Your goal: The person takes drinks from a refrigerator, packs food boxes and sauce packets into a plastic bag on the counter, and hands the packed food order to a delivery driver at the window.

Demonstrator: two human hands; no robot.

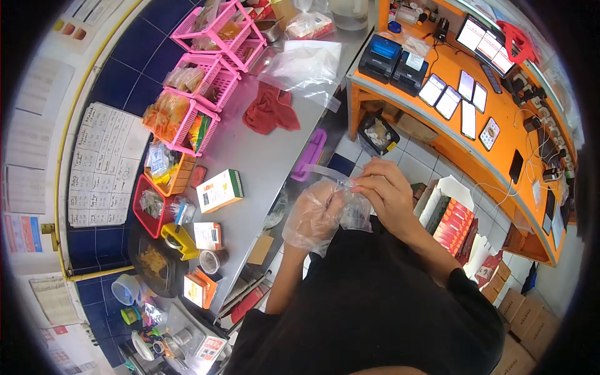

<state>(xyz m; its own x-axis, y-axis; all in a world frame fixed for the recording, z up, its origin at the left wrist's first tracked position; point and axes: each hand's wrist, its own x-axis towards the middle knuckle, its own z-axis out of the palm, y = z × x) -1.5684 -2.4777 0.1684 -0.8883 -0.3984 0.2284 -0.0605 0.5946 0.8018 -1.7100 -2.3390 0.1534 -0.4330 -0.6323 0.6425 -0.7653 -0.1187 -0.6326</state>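
My left hand [317, 209] is covered by a loose, thin, clear plastic glove [301, 232], which bunches around the wrist. Its fingers look curled toward the other hand, holding part of the crinkled plastic. My right hand [389, 192] is bare and pinches the clear plastic between thumb and fingers, just right of the left hand. Some plastic stretches and hangs between the two hands. Both hands are held in front of my black shirt, above the gap beside the metal counter [250, 162].
Pink baskets [203, 100] of packets line the counter's wall side, near a red cloth [270, 111] and small boxes [220, 190]. At right, an orange desk [450, 72] carries several phones and printers. A black bin [379, 134] and open cartons [453, 222] stand on the floor.
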